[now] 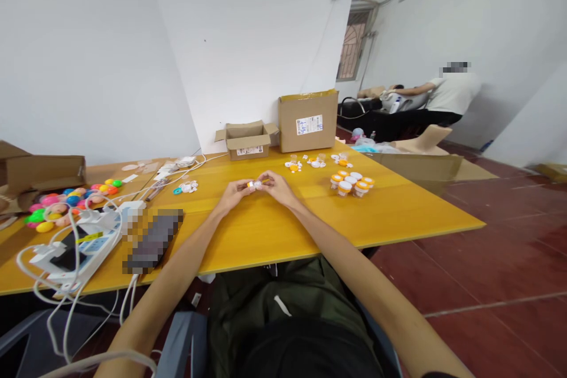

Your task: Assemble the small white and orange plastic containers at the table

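Between my two hands, just above the yellow table (261,230), is a small clear jar with an orange and white lid (252,185). My left hand (234,195) pinches it by the lid side, while the fingers of my right hand (275,188) close on its clear end. To the right stands a cluster of like jars (353,180) with orange or white lids. Beyond them, small piles of loose white and orange parts (316,162) lie with clear cups. A further little pile with a teal ring (186,188) is left of my hands.
At the back stand a small open carton (248,142) and a bigger taped box (307,124). On the left lie colourful plastic balls (73,201), a power strip (95,248) with tangled white cables and a phone (155,241). A person (452,94) sits at the far right.
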### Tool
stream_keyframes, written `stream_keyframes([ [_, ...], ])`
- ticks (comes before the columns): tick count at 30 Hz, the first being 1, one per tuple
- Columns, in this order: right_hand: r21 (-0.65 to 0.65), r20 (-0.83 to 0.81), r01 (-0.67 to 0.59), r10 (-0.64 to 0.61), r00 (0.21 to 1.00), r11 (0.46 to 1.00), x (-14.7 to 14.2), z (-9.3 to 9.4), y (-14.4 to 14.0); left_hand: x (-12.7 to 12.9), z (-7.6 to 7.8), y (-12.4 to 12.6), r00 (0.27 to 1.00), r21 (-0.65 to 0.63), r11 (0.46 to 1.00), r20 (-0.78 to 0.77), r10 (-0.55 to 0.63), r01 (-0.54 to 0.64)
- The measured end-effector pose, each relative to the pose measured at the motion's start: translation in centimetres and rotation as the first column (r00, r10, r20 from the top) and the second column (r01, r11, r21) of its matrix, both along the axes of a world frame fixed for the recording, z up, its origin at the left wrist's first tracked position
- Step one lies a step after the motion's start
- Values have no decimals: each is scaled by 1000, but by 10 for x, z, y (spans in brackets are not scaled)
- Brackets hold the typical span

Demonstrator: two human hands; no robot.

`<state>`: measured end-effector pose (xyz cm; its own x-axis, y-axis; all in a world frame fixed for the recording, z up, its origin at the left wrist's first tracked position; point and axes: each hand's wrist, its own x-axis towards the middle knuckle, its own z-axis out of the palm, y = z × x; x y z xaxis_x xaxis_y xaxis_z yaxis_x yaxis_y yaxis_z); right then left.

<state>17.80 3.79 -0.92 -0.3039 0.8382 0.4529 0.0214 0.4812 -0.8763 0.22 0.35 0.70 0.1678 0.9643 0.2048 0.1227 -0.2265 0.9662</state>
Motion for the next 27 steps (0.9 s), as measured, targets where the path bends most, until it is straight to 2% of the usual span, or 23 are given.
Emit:
stream_keyframes([
  [27, 61, 20, -11, 9, 1000, 998, -1, 0, -2, -3, 0, 1, 997, -26, 997, -8, -78, 78],
])
